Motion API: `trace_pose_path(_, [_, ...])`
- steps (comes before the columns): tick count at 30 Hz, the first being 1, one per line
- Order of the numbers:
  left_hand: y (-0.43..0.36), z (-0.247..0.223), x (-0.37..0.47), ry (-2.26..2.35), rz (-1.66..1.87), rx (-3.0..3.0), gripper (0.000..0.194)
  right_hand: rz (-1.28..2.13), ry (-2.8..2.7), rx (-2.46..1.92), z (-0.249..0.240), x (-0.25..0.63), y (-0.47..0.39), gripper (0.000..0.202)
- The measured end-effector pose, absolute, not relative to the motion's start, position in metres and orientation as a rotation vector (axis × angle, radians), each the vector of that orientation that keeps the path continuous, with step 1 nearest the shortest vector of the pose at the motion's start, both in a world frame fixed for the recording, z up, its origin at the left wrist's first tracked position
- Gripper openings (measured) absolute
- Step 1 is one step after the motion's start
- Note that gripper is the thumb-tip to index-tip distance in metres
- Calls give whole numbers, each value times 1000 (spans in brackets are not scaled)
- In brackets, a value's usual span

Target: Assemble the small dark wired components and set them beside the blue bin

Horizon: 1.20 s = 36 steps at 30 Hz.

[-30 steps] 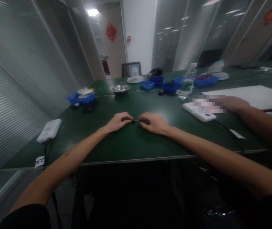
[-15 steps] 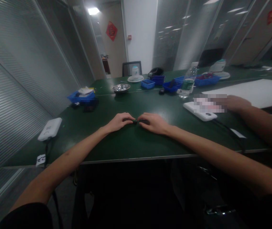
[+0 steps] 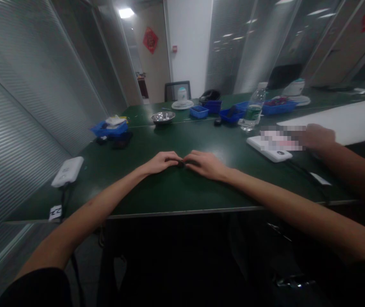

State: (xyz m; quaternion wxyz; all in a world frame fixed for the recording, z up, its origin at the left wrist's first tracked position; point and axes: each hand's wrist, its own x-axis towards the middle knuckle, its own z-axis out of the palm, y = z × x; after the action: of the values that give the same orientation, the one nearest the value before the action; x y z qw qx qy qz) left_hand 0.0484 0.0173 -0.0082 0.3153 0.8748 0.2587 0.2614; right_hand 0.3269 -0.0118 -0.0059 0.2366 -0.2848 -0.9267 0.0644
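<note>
A small dark object (image 3: pixel 180 163) lies between my fingertips, low over the green table (image 3: pixel 169 192); its kind is too small and shaded to make out. From the left, my left hand (image 3: pixel 163 162) pinches it between thumb and fingers. My right hand (image 3: pixel 206 164) closes on its other side, fingers bent and the thumb below. The fingertips of both hands nearly meet and cover most of the object.
White power banks (image 3: pixel 68 171) with dark cables lie left and right. A metal bowl (image 3: pixel 163 117), blue trays (image 3: pixel 109 128) and a water bottle (image 3: pixel 254 108) stand farther back. Another person's hand (image 3: pixel 318 138) is at the right, near a white sheet (image 3: pixel 355 121).
My fingertips have drawn slightly closer together, covering more of the dark object. The other person's hand at the right has shifted and curled.
</note>
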Motion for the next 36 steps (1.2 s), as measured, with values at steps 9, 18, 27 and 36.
trace_pose_path(9, [9, -8, 52, 695, 664, 2272, 27, 311, -2475, -761, -9, 323, -8, 25])
trace_pose_path(18, [15, -15, 53, 828, 700, 2224, 72, 291, -2345, -974, -5, 322, -10, 22])
trace_pose_path(27, [11, -8, 48, 897, 734, 2330, 29, 258, -2326, -1003, -1, 324, -15, 18])
trace_pose_path(36, [12, -9, 48, 880, 761, 2377, 23, 212, -2391, -956, -2, 323, -17, 20])
